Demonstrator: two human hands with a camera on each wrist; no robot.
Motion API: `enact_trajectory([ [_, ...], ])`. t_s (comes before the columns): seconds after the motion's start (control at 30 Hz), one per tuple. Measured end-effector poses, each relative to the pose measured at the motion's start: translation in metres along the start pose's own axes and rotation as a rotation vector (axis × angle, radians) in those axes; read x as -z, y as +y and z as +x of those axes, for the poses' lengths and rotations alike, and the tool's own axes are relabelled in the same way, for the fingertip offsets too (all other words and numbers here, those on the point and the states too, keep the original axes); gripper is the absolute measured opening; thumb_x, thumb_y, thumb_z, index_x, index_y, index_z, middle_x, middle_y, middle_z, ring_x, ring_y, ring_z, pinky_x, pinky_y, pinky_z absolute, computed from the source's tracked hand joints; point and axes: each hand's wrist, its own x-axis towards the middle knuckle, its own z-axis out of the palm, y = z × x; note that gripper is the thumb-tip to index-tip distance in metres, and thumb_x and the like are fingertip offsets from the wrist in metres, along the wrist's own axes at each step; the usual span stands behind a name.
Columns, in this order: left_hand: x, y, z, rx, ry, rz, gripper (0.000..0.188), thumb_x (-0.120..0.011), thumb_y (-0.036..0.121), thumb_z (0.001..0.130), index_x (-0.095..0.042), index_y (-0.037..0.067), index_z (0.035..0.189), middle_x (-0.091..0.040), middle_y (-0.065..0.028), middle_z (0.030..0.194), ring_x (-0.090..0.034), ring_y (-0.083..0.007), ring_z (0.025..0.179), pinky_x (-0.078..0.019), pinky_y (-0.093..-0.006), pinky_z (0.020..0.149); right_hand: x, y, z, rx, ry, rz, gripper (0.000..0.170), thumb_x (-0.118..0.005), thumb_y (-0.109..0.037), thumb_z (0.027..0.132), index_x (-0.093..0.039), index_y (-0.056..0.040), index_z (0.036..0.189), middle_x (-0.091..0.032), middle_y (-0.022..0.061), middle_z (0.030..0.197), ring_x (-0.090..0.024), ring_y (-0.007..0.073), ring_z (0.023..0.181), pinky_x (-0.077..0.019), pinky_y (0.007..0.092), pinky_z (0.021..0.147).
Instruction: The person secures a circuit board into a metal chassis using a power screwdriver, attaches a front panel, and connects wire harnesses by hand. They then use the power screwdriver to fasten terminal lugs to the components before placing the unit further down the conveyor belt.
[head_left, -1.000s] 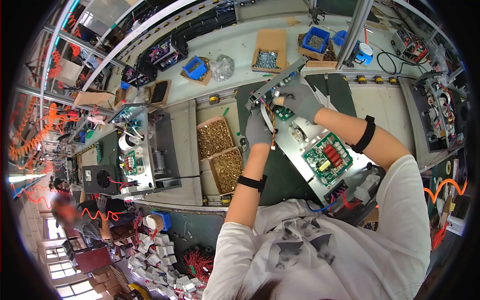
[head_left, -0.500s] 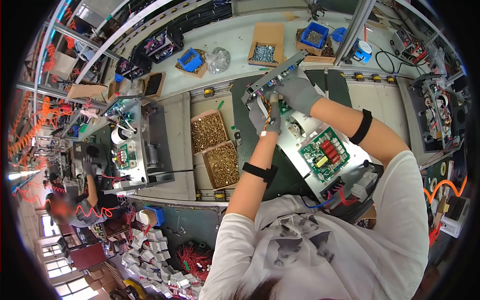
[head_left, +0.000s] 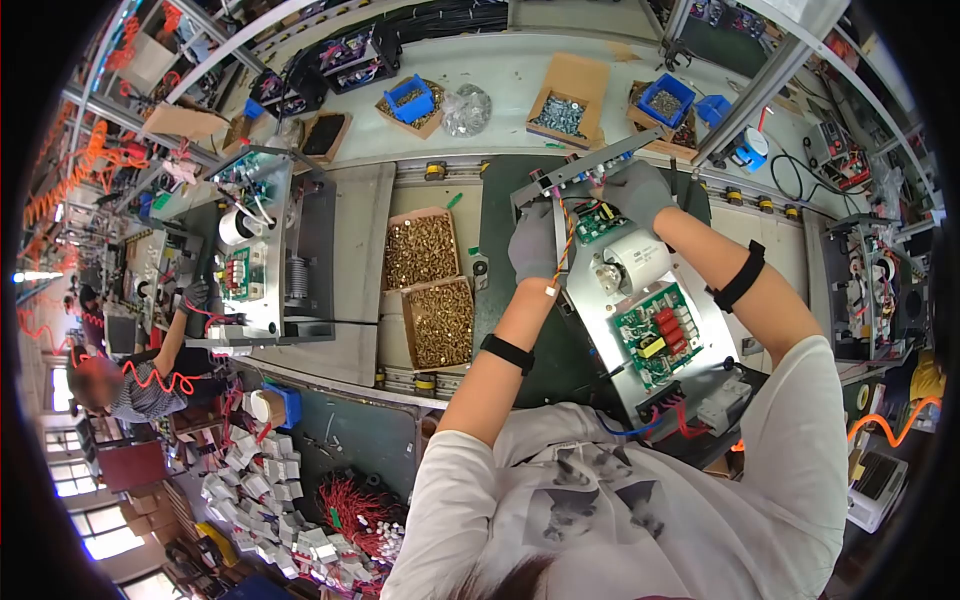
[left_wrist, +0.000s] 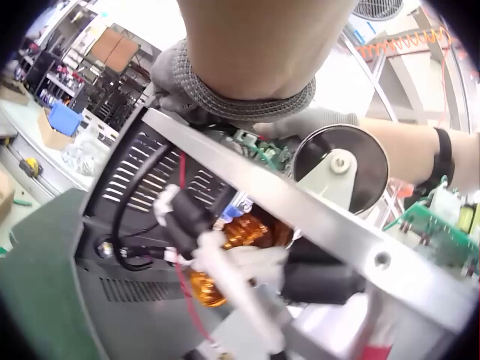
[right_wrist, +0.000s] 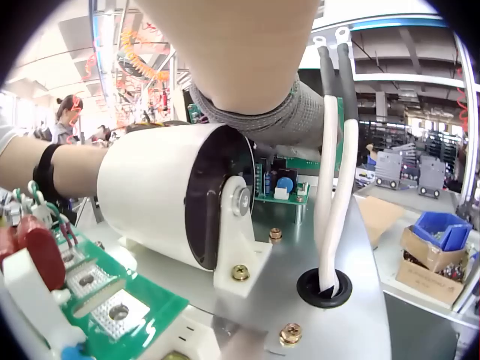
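My gloved left hand [head_left: 532,243] grips the left end of a narrow grey front panel [head_left: 620,153], which carries small parts on its inner face. My gloved right hand [head_left: 640,192] reaches in at the panel's right half, fingertips close to its parts; I cannot tell what they hold. An orange-and-black twisted wire [head_left: 569,235] hangs from the panel past my left hand. Below is a metal chassis [head_left: 597,312] with a small green board [head_left: 598,222], a white cylindrical capacitor [right_wrist: 157,191] and a larger circuit board [head_left: 660,335]. In the right wrist view, two white cables [right_wrist: 334,187] rise through a grommet.
Two boxes of brass fasteners [head_left: 440,325] stand left of the chassis. Another chassis [head_left: 270,250] is farther left, and one [head_left: 880,260] stands at the right. Across the back are a cardboard box of screws [head_left: 560,114] and blue bins [head_left: 665,98]. Another person [head_left: 150,395] works far left.
The right hand has shifted toward the panel's right end, and the small green board shows more fully. The left hand has drawn back from the wire. The head view has swung slightly.
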Motion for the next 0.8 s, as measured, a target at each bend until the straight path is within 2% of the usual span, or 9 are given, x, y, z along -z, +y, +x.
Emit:
enact_trajectory([
  [0.13,0.002,-0.006,0.005,0.106,-0.131,-0.096,0.024,-0.06,0.033,0.082,-0.065,0.014,0.095,-0.062,-0.006,0.101,-0.061,-0.0307,0.087,-0.0498,-0.0396,0.072,-0.005,-0.011,0.01,-0.124,-0.064,-0.088,0.037,-0.069,-0.045,0.072,-0.072,-0.0103,0.084,-0.068,0.0118,0.087,-0.064,0.0298,0.083,-0.0499,0.0364,0.077],
  [0.2,0.004,-0.003,0.002,-0.078,-0.056,0.065,0.02,-0.058,0.025,0.082,-0.061,0.012,0.097,-0.062,-0.0081,0.094,-0.063,-0.0299,0.081,-0.0505,-0.0398,0.069,-0.006,-0.014,0.012,-0.155,-0.087,-0.17,0.038,-0.07,-0.046,0.071,-0.072,-0.0102,0.084,-0.068,0.0122,0.087,-0.064,0.0298,0.083,-0.0502,0.0361,0.077],
  [0.33,0.006,-0.003,-0.002,-0.104,-0.156,0.256,0.021,-0.054,0.012,0.08,-0.059,0.01,0.1,-0.059,-0.0093,0.095,-0.064,-0.0278,0.076,-0.0518,-0.0387,0.063,-0.007,-0.016,0.011,-0.22,-0.053,-0.126,0.045,-0.073,-0.046,0.067,-0.07,-0.0052,0.086,-0.067,0.0167,0.088,-0.065,0.0311,0.084,-0.0512,0.0373,0.077],
  [0.43,-0.005,-0.013,-0.006,-0.212,-0.027,0.233,0.022,-0.056,0.011,0.078,-0.057,0.009,0.099,-0.058,-0.01,0.092,-0.064,-0.0286,0.074,-0.0518,-0.0393,0.06,-0.008,-0.018,0.012,-0.253,-0.026,-0.109,0.05,-0.074,-0.045,0.066,-0.068,0.0,0.089,-0.066,0.0196,0.089,-0.065,0.032,0.085,-0.0515,0.0382,0.078],
  [0.5,-0.01,-0.014,-0.002,-0.135,0.022,0.257,0.025,-0.059,0.012,0.076,-0.055,0.01,0.1,-0.058,-0.0086,0.092,-0.063,-0.0287,0.073,-0.0518,-0.0382,0.06,-0.013,-0.015,0.015,-0.255,-0.029,-0.079,0.049,-0.074,-0.043,0.067,-0.068,-0.0003,0.089,-0.066,0.0194,0.089,-0.065,0.0315,0.086,-0.0514,0.0387,0.078],
  [0.53,-0.007,-0.007,-0.004,-0.104,0.191,-0.007,0.019,-0.059,0.012,0.075,-0.058,0.013,0.094,-0.058,-0.0075,0.09,-0.062,-0.0289,0.072,-0.0509,-0.038,0.059,-0.017,-0.014,0.015,-0.27,0.004,-0.073,0.046,-0.073,-0.042,0.068,-0.069,-0.0015,0.089,-0.067,0.0181,0.09,-0.065,0.0311,0.086,-0.0515,0.0388,0.077],
  [0.63,-0.002,0.005,-0.004,-0.036,0.258,-0.103,0.009,-0.057,0.011,0.075,-0.061,0.014,0.083,-0.058,-0.0065,0.088,-0.061,-0.0289,0.072,-0.0496,-0.0381,0.058,-0.017,-0.018,0.014,-0.289,0.036,-0.072,0.045,-0.073,-0.042,0.068,-0.069,-0.0027,0.089,-0.067,0.0167,0.09,-0.065,0.0307,0.086,-0.0516,0.0386,0.077],
  [0.67,-0.001,0.008,-0.002,0.013,0.253,-0.073,0.004,-0.057,0.012,0.075,-0.061,0.013,0.075,-0.059,-0.0058,0.085,-0.06,-0.0285,0.07,-0.0485,-0.038,0.056,-0.014,-0.021,0.014,-0.291,-0.002,-0.079,0.043,-0.073,-0.041,0.068,-0.069,-0.0034,0.089,-0.067,0.016,0.091,-0.065,0.0306,0.086,-0.0517,0.0383,0.076],
  [0.8,0.01,0.011,0.002,0.05,0.088,0.062,0.006,-0.06,0.017,0.075,-0.063,0.014,0.079,-0.06,-0.0062,0.085,-0.061,-0.0306,0.073,-0.049,-0.0388,0.061,-0.013,-0.022,0.011,-0.287,0.024,-0.058,0.041,-0.073,-0.038,0.068,-0.069,-0.0025,0.089,-0.066,0.0167,0.093,-0.065,0.0309,0.087,-0.0516,0.0385,0.077],
])
